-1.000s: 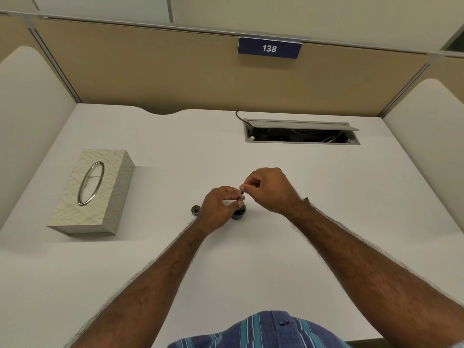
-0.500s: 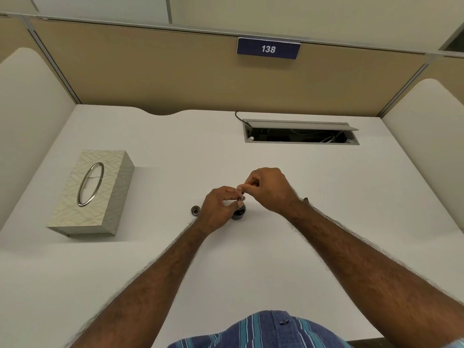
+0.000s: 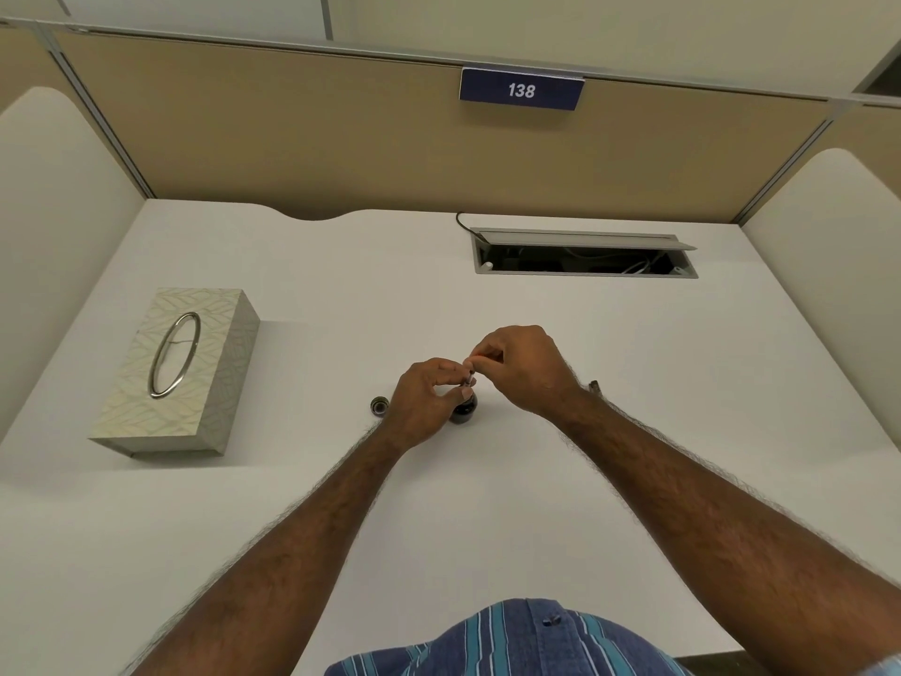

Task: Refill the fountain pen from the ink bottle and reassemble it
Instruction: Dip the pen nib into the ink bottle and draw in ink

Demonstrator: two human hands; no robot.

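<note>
1. Over the bottle (image 3: 463, 411) both hands meet, and they hide most of what they hold: only a thin, dark, upright sliver of the pen (image 3: 469, 378) shows between the fingertips, too small to tell which part of the pen it is.
2. Whether its lower end reaches into the bottle cannot be told; fingers cover the bottle's mouth.
3. Left hand (image 3: 423, 407) sits just left of the bottle, fingers curled, thumb and fingertips pinching the pen from the left; its palm covers the bottle's left side.
4. Right hand (image 3: 521, 368) comes in from the bottle's right and above, fingers bent tight, pinching the top of the pen.
5. Bottle itself shows only as a small, dark, rounded body standing on the white desk (image 3: 634, 383), glossy and near black.
6. Just left of the bottle, past the left hand, a small round dark cap (image 3: 379, 405) lies on the desk, apart from the hand.
7. Just right of the bottle, behind the right wrist, a small dark piece (image 3: 594, 385) pokes out; most of it is hidden and I cannot tell what it is.
8. Far left of the bottle stands a tissue box (image 3: 180, 373) with a metal oval opening.
9. Beyond the bottle, an open cable tray (image 3: 582, 258) is set into the desk, its inside dark and hard to read.
10. Near the bottom edge, a striped blue shirt (image 3: 517, 641) is cut off.
</note>
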